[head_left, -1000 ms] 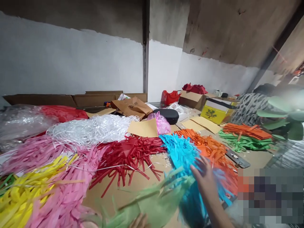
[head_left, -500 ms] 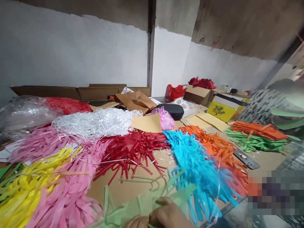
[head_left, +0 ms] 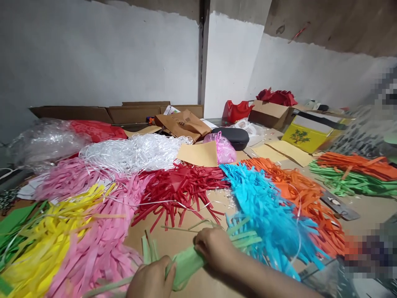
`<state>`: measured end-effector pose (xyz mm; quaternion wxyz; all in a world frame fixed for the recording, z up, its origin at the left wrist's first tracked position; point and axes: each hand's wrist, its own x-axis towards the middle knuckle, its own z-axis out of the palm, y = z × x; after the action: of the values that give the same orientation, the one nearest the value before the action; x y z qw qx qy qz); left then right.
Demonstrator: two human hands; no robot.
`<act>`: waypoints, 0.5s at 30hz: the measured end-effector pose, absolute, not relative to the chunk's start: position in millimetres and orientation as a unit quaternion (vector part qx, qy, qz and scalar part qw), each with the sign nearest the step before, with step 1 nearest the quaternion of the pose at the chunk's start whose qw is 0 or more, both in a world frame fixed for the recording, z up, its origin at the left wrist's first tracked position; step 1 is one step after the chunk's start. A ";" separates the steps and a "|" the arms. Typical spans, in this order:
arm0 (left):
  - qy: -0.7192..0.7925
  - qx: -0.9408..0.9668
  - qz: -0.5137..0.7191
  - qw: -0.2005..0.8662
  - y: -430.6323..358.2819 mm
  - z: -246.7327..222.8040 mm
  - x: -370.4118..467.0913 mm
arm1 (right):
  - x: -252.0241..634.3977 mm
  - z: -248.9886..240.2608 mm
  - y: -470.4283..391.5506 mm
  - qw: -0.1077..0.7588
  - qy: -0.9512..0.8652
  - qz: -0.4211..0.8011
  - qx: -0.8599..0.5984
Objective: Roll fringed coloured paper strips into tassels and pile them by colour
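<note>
Between my two hands stretches a light green fringed piece (head_left: 187, 265), thin and paper-like, with cut strips fanning out at both ends. My left hand (head_left: 152, 279) grips its near left part, thumb pressed against the fingers. Further up, my right hand (head_left: 214, 248) pinches the right part, its fingers curled down over the sheet. Brown cardboard (head_left: 145, 231) lies under them. Dark red strips (head_left: 182, 186) are piled just beyond, blue strips (head_left: 260, 211) to the right, and pink strips (head_left: 102, 240) beside my left hand.
Yellow strips (head_left: 52, 244) lie at the left, orange strips (head_left: 297, 186) at the right. A white ribbon heap (head_left: 133, 153), a black case (head_left: 231, 138) and a yellow box (head_left: 305, 132) stand further back. A person in patterned clothing (head_left: 362, 124) is at the right edge.
My hands have moved apart and come further into view, the right one up and forward. The green piece is now drawn out between them. The view has shifted slightly.
</note>
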<state>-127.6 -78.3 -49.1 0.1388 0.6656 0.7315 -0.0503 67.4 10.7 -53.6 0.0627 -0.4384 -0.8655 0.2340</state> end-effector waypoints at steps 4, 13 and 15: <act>0.734 0.660 -0.061 0.148 -73.8 -40.1 -124.5 | 69.0 -59.2 11.3 0.060 -0.866 0.230 -0.441; 0.727 0.674 -0.036 0.126 -76.9 -49.4 -129.4 | 64.4 -66.1 14.8 0.072 -0.872 0.197 -0.443; 0.695 0.712 0.014 0.094 -76.4 -54.7 -132.4 | 67.2 -61.8 11.8 0.091 -0.872 0.171 -0.448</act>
<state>-132.4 -76.4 -54.7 0.0944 0.7125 0.6952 0.0135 67.2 11.8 -61.8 0.0910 -0.4485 -0.8725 0.1714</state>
